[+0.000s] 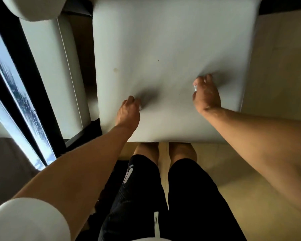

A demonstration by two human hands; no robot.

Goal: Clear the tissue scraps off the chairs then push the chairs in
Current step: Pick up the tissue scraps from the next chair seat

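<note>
The person bends over a white seat (163,58), both hands on its near half. The left hand (128,112) has its fingers closed on a scrap (140,108); the right hand (206,94) pinches another scrap (195,88). The rest of the seat looks clear, so pushing in likely remains. A second chair (56,66) at left is partly cut off.

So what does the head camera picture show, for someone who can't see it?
Seen from above, both hands press on a white chair seat, the left hand and right hand each pinching a small white tissue scrap. Another chair stands to the left.
</note>
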